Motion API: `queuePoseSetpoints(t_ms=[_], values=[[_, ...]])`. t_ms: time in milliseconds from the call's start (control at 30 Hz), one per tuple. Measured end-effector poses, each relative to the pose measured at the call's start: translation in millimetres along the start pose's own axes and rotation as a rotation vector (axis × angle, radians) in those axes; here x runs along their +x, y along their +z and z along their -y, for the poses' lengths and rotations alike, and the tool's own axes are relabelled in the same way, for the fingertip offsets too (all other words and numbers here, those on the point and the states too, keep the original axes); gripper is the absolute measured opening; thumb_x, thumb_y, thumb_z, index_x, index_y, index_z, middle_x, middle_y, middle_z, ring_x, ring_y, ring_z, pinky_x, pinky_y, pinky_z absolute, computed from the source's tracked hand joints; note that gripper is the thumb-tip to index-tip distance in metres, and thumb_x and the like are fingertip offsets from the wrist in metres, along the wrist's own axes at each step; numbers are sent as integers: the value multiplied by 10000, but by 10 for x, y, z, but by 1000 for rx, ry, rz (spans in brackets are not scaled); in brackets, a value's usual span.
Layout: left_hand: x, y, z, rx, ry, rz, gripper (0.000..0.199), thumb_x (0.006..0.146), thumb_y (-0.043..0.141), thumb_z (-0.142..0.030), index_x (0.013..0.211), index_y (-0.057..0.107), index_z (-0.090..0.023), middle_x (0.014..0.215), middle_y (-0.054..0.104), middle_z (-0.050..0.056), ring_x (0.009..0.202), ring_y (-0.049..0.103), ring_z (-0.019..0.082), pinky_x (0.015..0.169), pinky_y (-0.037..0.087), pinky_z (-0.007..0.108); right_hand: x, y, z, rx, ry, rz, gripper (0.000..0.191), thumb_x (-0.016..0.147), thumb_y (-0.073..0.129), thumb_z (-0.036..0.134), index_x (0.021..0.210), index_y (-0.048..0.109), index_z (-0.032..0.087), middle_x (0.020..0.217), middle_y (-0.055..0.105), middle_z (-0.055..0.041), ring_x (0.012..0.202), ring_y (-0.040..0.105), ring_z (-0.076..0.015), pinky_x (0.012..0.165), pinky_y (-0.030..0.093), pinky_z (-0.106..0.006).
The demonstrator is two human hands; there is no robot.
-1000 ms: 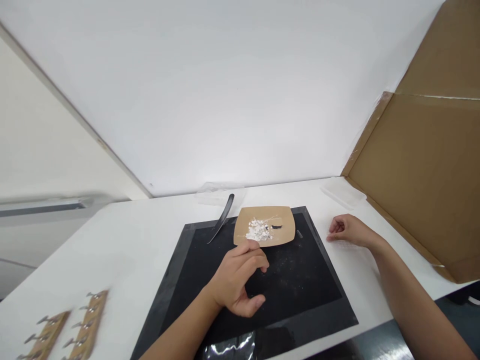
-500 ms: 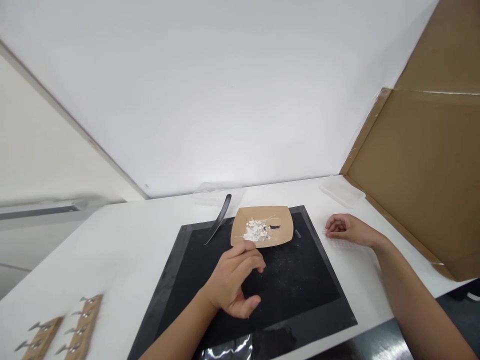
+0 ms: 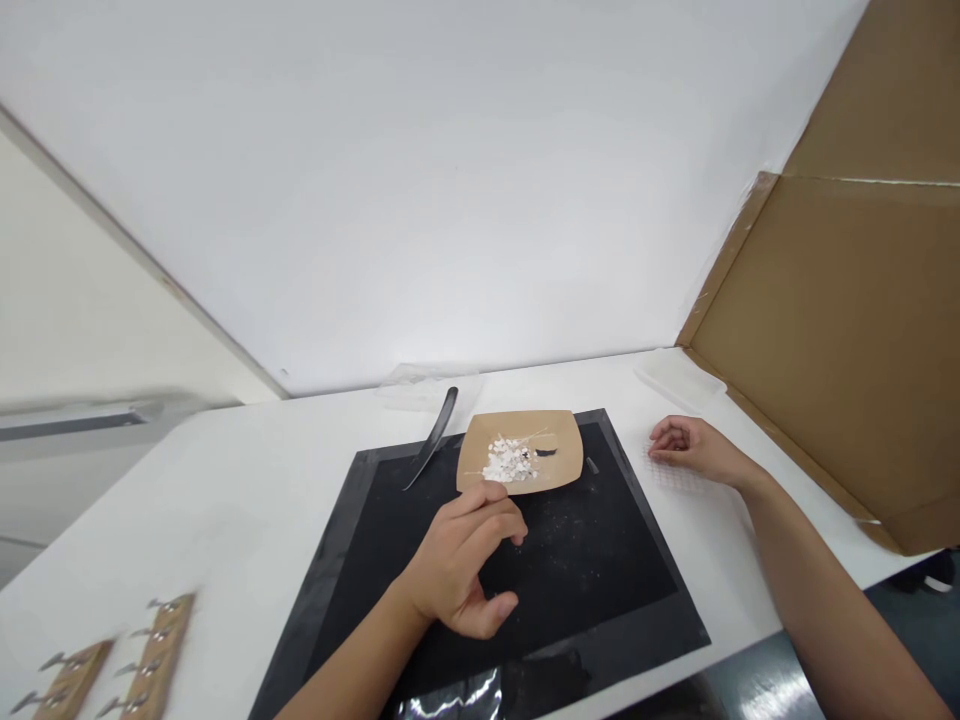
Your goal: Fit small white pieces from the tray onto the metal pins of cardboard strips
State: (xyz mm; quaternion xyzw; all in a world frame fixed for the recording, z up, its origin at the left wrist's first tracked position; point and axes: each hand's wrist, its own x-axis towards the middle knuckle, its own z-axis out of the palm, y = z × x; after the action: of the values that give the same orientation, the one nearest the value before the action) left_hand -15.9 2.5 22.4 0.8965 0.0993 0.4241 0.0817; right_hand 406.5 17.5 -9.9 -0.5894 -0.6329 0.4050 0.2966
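My left hand (image 3: pixel 472 560) is over the black mat (image 3: pixel 577 570), thumb and fingers apart with nothing between them, its fingertips at the near edge of a tan tray (image 3: pixel 566 473). Small white pieces (image 3: pixel 510 460) lie heaped in that tray beside a thin black piece (image 3: pixel 546 453). My right hand (image 3: pixel 694 450) hovers at a clear gridded sheet (image 3: pixel 679 480) right of the mat, its fingers curled together; whatever they hold is too small to make out. Curved dark tweezers (image 3: pixel 433 440) rest on the mat's back left edge.
Two wooden strips with metal pieces, one (image 3: pixel 157 655) beside the other (image 3: pixel 75 685), lie at the front left. Clear plastic (image 3: pixel 424 388) and a clear lid (image 3: pixel 679 378) lie farther back. Cardboard (image 3: pixel 840 350) stands at the right.
The view has shifted slightly, moving the things on the table a little to the left. My right hand has risen slightly from the gridded sheet; my left hand keeps its pose.
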Motion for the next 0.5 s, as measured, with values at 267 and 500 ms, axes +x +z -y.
queuePoseSetpoints(t_ms=[267,500], values=[[6,-7,3,12,8,5,343,989,454,-516,1005,586,-200,780,665,48,729,604,225,747,531,390,-49,-48,74,-227,-68,-206,388,868,760,613,1037,711,267,1151,756,-72,1073,705,-289,906,568,-435],[-20,10,3,2,-6,7,363,1000,435,-534,998,579,-200,777,658,54,738,596,223,730,519,383,-571,236,-24,-606,-152,-169,626,949,655,652,1478,572,327,1578,564,-89,1441,543,-360,1185,459,-561]])
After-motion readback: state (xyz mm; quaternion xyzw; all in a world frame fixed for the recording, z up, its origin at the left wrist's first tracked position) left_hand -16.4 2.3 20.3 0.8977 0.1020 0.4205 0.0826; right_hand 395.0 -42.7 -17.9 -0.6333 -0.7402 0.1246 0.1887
